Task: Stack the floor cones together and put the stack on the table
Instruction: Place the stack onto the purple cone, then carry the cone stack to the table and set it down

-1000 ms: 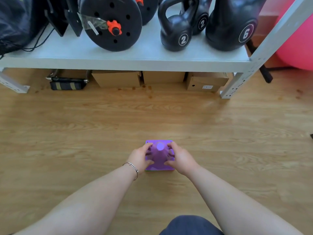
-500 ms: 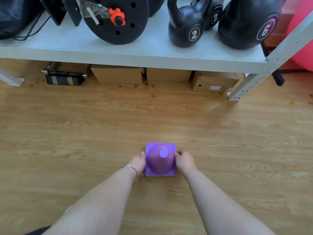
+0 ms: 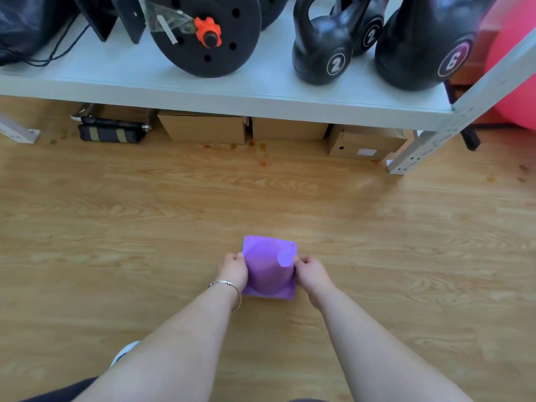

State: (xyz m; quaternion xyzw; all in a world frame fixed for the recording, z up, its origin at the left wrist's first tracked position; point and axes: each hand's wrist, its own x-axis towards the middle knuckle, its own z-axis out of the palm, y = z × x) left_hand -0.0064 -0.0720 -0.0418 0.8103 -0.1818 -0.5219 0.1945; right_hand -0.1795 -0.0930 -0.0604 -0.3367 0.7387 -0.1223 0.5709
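Two hands grip a purple cone stack (image 3: 268,271) by the opposite side edges of its square base, over the wooden floor (image 3: 145,213) in the lower middle of the view. A thin green edge shows at the upper left corner of the base, under the purple top cone. The stack is tilted, its blunt tip leaning toward the right; whether its base touches the floor cannot be told. The left hand (image 3: 234,269) is closed on the left edge of the base, fingers curled over it, with a thin metal bracelet (image 3: 229,288) on the wrist. The right hand (image 3: 311,272) is closed on the right edge, thumb near the cone's tip. Both bare forearms reach in from the bottom of the view.

Beyond the stack stands a low pale shelf table (image 3: 203,85) on white perforated metal legs. On it, from left to right: a dark bag with cords (image 3: 26,24), a black weight plate with an orange collar (image 3: 208,33), two kettlebells marked 2 (image 3: 322,53) and a larger kettlebell marked 6 (image 3: 420,44). Under it lie a black strapped pouch (image 3: 111,132) and three cardboard boxes (image 3: 206,127). A pink ball (image 3: 513,68) shows at the right edge.
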